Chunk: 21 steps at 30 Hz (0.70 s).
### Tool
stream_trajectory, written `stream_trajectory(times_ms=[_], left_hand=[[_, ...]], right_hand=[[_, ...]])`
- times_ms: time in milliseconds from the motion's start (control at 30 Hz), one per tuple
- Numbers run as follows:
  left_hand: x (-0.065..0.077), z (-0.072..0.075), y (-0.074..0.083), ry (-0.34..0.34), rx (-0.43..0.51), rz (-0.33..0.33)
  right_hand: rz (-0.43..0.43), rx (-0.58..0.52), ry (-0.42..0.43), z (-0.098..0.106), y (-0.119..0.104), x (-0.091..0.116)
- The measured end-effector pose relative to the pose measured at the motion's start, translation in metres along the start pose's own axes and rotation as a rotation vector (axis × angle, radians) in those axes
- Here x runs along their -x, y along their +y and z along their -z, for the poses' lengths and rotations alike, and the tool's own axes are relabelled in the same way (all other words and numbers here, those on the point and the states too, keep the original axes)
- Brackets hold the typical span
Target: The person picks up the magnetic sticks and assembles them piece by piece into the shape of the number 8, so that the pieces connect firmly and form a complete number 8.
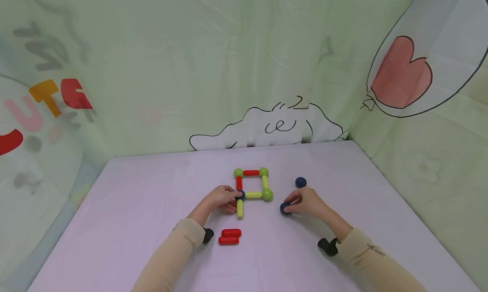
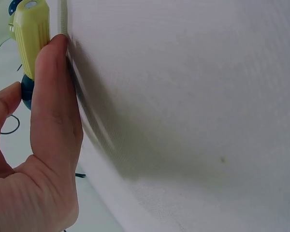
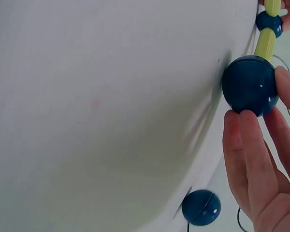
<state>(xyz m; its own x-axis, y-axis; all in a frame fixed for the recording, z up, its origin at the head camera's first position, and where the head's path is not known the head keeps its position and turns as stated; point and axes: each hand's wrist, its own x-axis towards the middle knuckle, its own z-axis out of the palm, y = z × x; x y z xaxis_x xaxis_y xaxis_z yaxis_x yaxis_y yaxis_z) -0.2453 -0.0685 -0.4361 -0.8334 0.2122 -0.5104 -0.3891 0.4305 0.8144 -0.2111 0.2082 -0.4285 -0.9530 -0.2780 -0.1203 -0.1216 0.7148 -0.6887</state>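
Note:
A small square of rods and balls lies on the table, with green balls at three corners and a dark blue ball at the near left one. My left hand pinches that blue corner ball. From it a yellow rod points toward me, beside the left fingers. To the right of the square, my right hand grips a larger dark blue ball between thumb and fingertips, close to the tabletop. Another dark blue ball rests just beyond that hand.
Two red rods lie side by side on the table in front of the square, near the left wrist. The pale tabletop ends at a printed curtain behind it.

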Motion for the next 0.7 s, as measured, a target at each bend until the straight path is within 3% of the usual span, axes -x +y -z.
stream_trajectory(times_ms=[367, 700], left_hand=[[0.001, -0.001, 0.003, 0.001, 0.022, 0.003], [0.0, -0.002, 0.005, 0.013, 0.022, 0.014]], right_hand=[[0.085, -0.06, -0.083, -0.021, -0.021, -0.001], [0.047, -0.087, -0.118, -0.043, -0.044, -0.004]])
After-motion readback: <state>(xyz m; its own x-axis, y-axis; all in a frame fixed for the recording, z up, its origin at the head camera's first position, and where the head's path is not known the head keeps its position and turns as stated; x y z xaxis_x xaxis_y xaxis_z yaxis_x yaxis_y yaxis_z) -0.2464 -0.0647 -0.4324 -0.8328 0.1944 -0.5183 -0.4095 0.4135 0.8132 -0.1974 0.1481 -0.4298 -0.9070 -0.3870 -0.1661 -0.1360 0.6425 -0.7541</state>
